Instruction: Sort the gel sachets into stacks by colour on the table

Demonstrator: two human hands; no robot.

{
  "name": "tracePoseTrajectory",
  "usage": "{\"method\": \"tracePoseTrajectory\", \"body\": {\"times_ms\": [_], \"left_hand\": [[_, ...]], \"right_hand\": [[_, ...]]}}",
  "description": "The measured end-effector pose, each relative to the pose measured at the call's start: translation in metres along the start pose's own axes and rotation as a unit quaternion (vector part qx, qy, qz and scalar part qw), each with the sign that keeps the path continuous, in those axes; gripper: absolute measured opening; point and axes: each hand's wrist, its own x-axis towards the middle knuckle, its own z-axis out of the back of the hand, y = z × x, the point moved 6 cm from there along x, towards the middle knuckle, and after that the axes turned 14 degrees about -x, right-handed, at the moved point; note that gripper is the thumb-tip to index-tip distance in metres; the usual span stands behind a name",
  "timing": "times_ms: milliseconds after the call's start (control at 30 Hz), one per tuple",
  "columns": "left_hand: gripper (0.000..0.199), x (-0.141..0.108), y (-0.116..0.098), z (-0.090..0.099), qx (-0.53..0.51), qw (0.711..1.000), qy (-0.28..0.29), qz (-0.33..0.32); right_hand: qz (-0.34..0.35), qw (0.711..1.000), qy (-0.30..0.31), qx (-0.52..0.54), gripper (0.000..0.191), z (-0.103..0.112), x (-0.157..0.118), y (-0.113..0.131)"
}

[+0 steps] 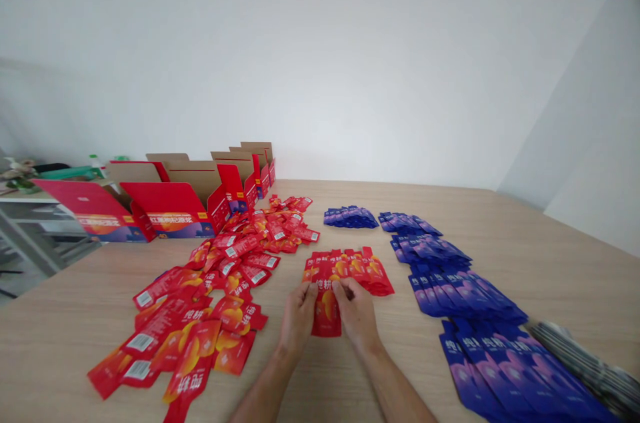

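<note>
Between my two hands is a red pouch (327, 316) with orange fruit printed on it, held upright by its side edges. My left hand (299, 318) pinches the left edge, thumb on the front. The right edge is gripped by my right hand (357, 315) in the same way. Just behind it, a row of overlapping red pouches (373, 271) lies on the table, and the held pouch covers part of that row. To the left spreads a loose heap of red pouches (197, 336), some face up, others showing barcodes.
Open red cardboard boxes (170, 210) line the table's far left edge. Fanned stacks of blue-purple pouches (465, 290) run down the right side, with another blue stack (350, 216) at the back. A bundle of thin strips (590, 363) lies at far right. A white wall (400, 76) stands behind.
</note>
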Motion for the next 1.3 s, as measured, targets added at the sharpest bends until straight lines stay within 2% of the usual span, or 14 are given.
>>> {"method": "tracePoseTrajectory", "body": {"times_ms": [133, 267, 333, 533, 667, 767, 867, 933, 1033, 1133, 1300], "left_hand": [[0.048, 0.000, 0.003, 0.002, -0.021, 0.999, 0.003, 0.024], [0.031, 0.000, 0.011, 0.005, 0.007, 0.996, 0.049, 0.071], [0.024, 0.002, 0.017, 0.007, 0.030, 0.995, 0.054, 0.076], [0.027, 0.014, 0.027, 0.011, 0.029, 0.998, 0.025, 0.040], [0.026, 0.034, 0.011, 0.015, 0.066, 0.998, -0.014, -0.010], [0.023, 0.054, 0.003, 0.016, 0.123, 0.991, -0.041, -0.038], [0.020, 0.068, 0.008, 0.010, 0.185, 0.981, -0.051, -0.041], [0.019, 0.072, 0.015, 0.004, 0.230, 0.971, -0.051, -0.047], [0.022, 0.072, 0.020, 0.000, 0.282, 0.955, -0.054, -0.068], [0.027, 0.071, 0.021, -0.002, 0.329, 0.940, -0.045, -0.074], [0.036, 0.070, 0.021, -0.008, 0.472, 0.878, 0.001, -0.086]], "right_hand": [[-0.011, 1.000, -0.022, -0.014, 0.042, 0.003, 0.001, -0.004], [-0.033, 0.998, -0.056, -0.017, 0.045, 0.014, 0.007, -0.013], [-0.039, 0.998, -0.056, -0.014, 0.047, 0.019, 0.010, -0.017], [-0.013, 1.000, -0.007, 0.025, 0.049, 0.014, 0.012, -0.017], [-0.017, 0.998, -0.058, 0.022, 0.047, 0.022, 0.015, -0.024], [0.025, 0.992, -0.114, -0.054, 0.041, 0.035, 0.018, -0.027], [0.081, 0.971, -0.166, -0.150, 0.037, 0.045, 0.019, -0.026], [0.111, 0.958, -0.178, -0.195, 0.036, 0.045, 0.019, -0.027], [0.144, 0.942, -0.173, -0.248, 0.037, 0.037, 0.020, -0.029], [0.142, 0.926, -0.164, -0.309, 0.039, 0.029, 0.020, -0.035], [0.137, 0.888, -0.112, -0.426, 0.043, 0.017, 0.018, -0.038]]}}
